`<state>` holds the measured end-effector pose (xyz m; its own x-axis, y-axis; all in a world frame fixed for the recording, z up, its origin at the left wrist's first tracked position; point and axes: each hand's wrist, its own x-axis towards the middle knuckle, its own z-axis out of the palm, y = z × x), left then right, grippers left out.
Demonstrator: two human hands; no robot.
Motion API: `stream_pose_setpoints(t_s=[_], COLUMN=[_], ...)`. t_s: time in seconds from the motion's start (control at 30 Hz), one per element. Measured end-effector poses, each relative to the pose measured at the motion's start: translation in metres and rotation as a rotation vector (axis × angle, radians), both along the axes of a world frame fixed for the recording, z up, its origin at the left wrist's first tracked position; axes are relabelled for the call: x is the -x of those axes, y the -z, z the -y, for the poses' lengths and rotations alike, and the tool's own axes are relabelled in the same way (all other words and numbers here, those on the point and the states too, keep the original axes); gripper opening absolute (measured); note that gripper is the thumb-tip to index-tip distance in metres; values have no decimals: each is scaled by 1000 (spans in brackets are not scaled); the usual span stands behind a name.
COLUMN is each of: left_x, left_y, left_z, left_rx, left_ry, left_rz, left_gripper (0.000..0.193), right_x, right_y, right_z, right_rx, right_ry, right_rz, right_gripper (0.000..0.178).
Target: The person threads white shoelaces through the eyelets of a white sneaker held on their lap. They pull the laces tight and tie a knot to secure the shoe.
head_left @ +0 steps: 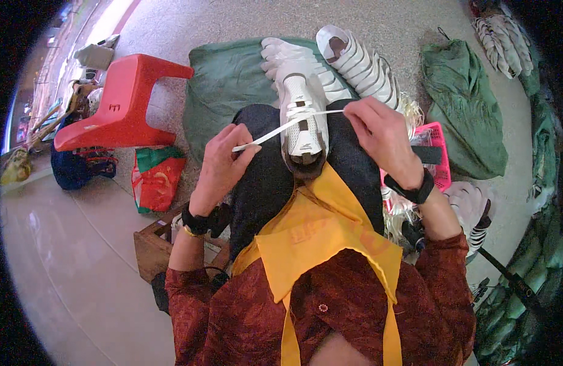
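Note:
A white shoe upper [303, 116] sits between my knees, its dark-lined collar toward me. One white shoelace [279, 130] crosses it, stretched out to both sides. My left hand [227, 155] is closed on the lace's left end, pinching it between thumb and fingers. At the other side my right hand [379, 134] pinches the lace's right end, slightly higher than the left. Both hands are lifted apart from the shoe itself. The yellow apron [324, 238] lies over my lap just below the shoe's collar.
Beyond my knees, stacked white shoe uppers [360, 67] lie by a green cloth sack [220, 79]. A red plastic chair [119, 100] stands at the left, near a red-green bag [156, 183]. On the right are a pink basket [439, 149] and another green sack [467, 110].

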<state>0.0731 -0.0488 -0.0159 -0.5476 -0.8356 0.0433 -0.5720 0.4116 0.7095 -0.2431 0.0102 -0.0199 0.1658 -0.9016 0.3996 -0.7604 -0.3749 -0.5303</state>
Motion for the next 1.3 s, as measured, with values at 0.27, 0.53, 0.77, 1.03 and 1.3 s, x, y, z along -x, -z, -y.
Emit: stream_pose_setpoints(t_s=[0.27, 0.53, 0.77, 1.03, 1.3], left_x=[-5, -49, -85, -147, -257], left_y=[-2, -17, 3, 22, 37], left_z=[0, -2, -21, -15, 9], left_rx=[181, 199, 223, 251, 276], left_ry=[10, -91, -192, -371, -559], left_rz=[115, 223, 254, 329, 324], left_gripper=[11, 11, 10, 6, 11], right_x=[18, 75, 111, 190, 280], right_y=[12, 8, 23, 51, 87], right_z=[-25, -72, -121, -158, -195], right_rx=[-176, -213, -228, -237, -229], right_ry=[-18, 276, 438, 650, 757], right_rz=[-36, 16, -81, -56, -152], right_gripper=[6, 12, 13, 12, 14])
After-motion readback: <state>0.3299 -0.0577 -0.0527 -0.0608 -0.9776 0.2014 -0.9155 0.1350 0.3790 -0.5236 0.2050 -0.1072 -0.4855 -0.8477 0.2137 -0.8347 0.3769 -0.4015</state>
